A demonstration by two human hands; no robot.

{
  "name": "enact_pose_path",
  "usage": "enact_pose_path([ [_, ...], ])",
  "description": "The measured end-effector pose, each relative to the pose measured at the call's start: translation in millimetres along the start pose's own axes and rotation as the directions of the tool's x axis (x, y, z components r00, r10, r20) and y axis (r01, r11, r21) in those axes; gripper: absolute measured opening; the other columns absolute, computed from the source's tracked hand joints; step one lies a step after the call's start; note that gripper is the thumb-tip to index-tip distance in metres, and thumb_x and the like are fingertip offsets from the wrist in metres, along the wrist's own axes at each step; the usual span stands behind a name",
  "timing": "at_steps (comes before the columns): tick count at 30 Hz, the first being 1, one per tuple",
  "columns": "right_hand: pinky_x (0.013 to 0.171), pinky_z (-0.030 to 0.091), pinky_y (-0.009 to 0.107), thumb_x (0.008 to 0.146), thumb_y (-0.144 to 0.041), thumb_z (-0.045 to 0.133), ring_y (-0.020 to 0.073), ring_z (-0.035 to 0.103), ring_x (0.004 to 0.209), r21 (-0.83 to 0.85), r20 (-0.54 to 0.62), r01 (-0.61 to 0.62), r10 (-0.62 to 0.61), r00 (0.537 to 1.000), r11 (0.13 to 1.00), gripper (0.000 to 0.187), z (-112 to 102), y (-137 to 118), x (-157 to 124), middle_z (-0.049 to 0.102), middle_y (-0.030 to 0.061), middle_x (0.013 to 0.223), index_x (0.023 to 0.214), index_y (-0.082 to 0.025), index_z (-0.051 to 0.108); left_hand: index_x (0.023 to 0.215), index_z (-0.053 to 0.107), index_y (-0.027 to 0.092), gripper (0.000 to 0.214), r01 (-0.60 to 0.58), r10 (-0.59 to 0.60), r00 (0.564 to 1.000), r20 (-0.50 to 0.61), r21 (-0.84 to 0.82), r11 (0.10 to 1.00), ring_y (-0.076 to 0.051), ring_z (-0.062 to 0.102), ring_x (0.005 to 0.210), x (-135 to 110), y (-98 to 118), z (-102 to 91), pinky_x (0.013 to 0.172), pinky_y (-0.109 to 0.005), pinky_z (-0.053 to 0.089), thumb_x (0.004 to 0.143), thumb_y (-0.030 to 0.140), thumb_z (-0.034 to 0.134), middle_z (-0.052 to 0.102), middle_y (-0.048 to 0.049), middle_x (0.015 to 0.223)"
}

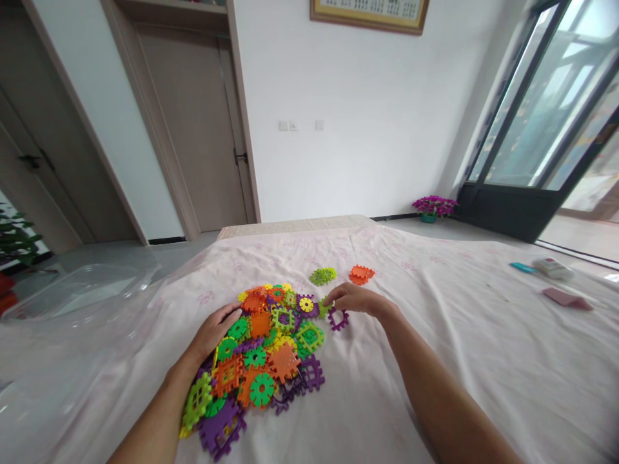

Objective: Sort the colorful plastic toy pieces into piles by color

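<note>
Clock centred on the pile, near to far; square purple piece (221,422) at 7 o'clock, on the near fringe; pile of toothed plastic pieces (260,324), mixed green, orange, purple and yellow, heaped on the pale cloth (377,412) between the forearms, probably so both hands reach it easily; left hand (217,328) at 10 o'clock, lying along the pile's edge, likely steadying it; its fingers are extended, relaxed, gripping nothing visible; forearm comes in from 8 o'clock, palm side towards the heap.

Right hand (355,298) at 2 o'clock, arched low, wrist bent, forearm from 4 o'clock; fingertips dip to a light green piece (323,309) at the pile's edge; fingers are curled and close together, but can't tell whether they pinch it; purple ring piece (339,328) lies just below that hand.

Farther out, green stack (323,276) at 1 o'clock, orange stack (362,274) nearer 2 o'clock; each sits apart from the pile and from the other, seemingly to keep colours distinct; clear plastic container (82,293) at 9 to 10 o'clock, well aside; pink item (567,298) at 3 o'clock; potted flowers (434,206) beyond, 2 o'clock.
</note>
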State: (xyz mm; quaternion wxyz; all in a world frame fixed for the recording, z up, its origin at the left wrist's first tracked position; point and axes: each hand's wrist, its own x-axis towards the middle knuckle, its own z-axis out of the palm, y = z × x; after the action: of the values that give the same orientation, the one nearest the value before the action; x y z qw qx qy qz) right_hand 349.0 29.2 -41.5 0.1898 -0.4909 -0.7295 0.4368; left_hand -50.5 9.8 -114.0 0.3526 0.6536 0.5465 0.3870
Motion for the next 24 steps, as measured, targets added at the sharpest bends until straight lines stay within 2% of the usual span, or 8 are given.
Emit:
enact_pose_path([
  [2, 0.055, 0.041, 0.018, 0.061, -0.011, 0.053, 0.0107, 0.058, 0.064, 0.045, 0.024, -0.067, 0.066, 0.998, 0.997, 0.039, -3, 3, -2, 0.073, 0.0012, 0.077, 0.090, -0.017, 0.079, 0.123, 0.065, 0.016, 0.060, 0.004, -0.004, 1.000, -0.004, 0.007, 1.000, -0.028, 0.057, 0.122, 0, 0, 0.0, 0.108, -0.042, 0.040, 0.082, 0.059, 0.055, 0.064, -0.0098, 0.130],
  [5, 0.042, 0.026, 0.017, 0.061, -0.016, 0.056, 0.0056, 0.040, 0.045, 0.114, 0.071, -0.169, 0.162, 0.984, 0.979, 0.038, -6, 13, -4, 0.062, -0.0027, 0.057, 0.092, -0.017, 0.078, 0.123, 0.064, 0.016, 0.060, 0.005, -0.005, 1.000, -0.004, 0.009, 1.000, -0.028, 0.056, 0.123, 0, 0, -0.1, 0.110, -0.043, 0.039, 0.082, 0.059, 0.055, 0.064, -0.0095, 0.130],
  [7, 0.040, 0.023, 0.017, 0.061, -0.019, 0.060, 0.0044, 0.036, 0.043, 0.176, 0.108, -0.218, 0.201, 0.974, 0.960, 0.037, -7, 21, -4, 0.059, -0.0036, 0.055, 0.094, -0.016, 0.078, 0.123, 0.064, 0.016, 0.060, 0.005, -0.005, 1.000, -0.003, 0.012, 1.000, -0.028, 0.056, 0.124, 0, -1, -0.2, 0.110, -0.044, 0.039, 0.082, 0.059, 0.054, 0.063, -0.0097, 0.131],
  [10, 0.039, 0.022, 0.017, 0.060, -0.020, 0.062, 0.0042, 0.036, 0.042, 0.208, 0.131, -0.252, 0.228, 0.965, 0.945, 0.037, -7, 27, -4, 0.058, -0.0037, 0.056, 0.094, -0.016, 0.076, 0.122, 0.065, 0.016, 0.060, 0.004, -0.003, 1.000, -0.006, 0.022, 1.000, -0.028, 0.056, 0.123, 0, 0, -0.1, 0.110, -0.044, 0.038, 0.082, 0.059, 0.055, 0.063, -0.0098, 0.130],
  [16, 0.038, 0.016, 0.019, 0.062, -0.018, 0.061, 0.0049, 0.030, 0.037, 0.119, 0.113, -0.284, 0.271, 0.956, 0.951, 0.034, -3, 22, -2, 0.050, -0.0061, 0.047, 0.093, -0.015, 0.073, 0.118, 0.068, 0.016, 0.063, 0.008, -0.008, 0.999, -0.035, 0.023, 1.000, -0.029, 0.058, 0.121, -1, 4, 0.2, 0.108, -0.043, 0.041, 0.077, 0.063, 0.057, 0.065, -0.0103, 0.128],
  [19, 0.039, 0.016, 0.020, 0.062, -0.018, 0.060, 0.0049, 0.029, 0.039, 0.119, 0.083, -0.214, 0.205, 0.975, 0.969, 0.037, -4, 14, -6, 0.047, -0.0074, 0.049, 0.097, -0.016, 0.071, 0.117, 0.068, 0.016, 0.062, 0.006, -0.005, 0.999, -0.034, 0.033, 0.999, -0.029, 0.058, 0.120, -1, 4, 0.4, 0.108, -0.043, 0.041, 0.078, 0.062, 0.057, 0.066, -0.0098, 0.127],
  [21, 0.041, 0.018, 0.019, 0.064, -0.020, 0.061, 0.0051, 0.030, 0.043, 0.216, 0.049, -0.108, 0.099, 0.994, 0.970, 0.041, -5, 8, -10, 0.046, -0.0080, 0.053, 0.105, -0.018, 0.068, 0.117, 0.068, 0.017, 0.060, 0.000, 0.001, 1.000, -0.029, 0.037, 0.999, -0.029, 0.058, 0.120, 0, 3, 0.4, 0.109, -0.044, 0.040, 0.079, 0.061, 0.057, 0.066, -0.0092, 0.127],
  [24, 0.044, 0.020, 0.019, 0.067, -0.025, 0.064, 0.0056, 0.029, 0.047, 0.396, -0.004, 0.045, -0.048, 0.999, 0.917, 0.046, -6, -1, -14, 0.042, -0.0086, 0.059, 0.113, -0.019, 0.062, 0.118, 0.067, 0.017, 0.059, -0.008, 0.009, 1.000, -0.022, 0.028, 1.000, -0.029, 0.058, 0.120, -1, 5, 0.0, 0.109, -0.044, 0.039, 0.080, 0.060, 0.056, 0.066, -0.0087, 0.127],
])
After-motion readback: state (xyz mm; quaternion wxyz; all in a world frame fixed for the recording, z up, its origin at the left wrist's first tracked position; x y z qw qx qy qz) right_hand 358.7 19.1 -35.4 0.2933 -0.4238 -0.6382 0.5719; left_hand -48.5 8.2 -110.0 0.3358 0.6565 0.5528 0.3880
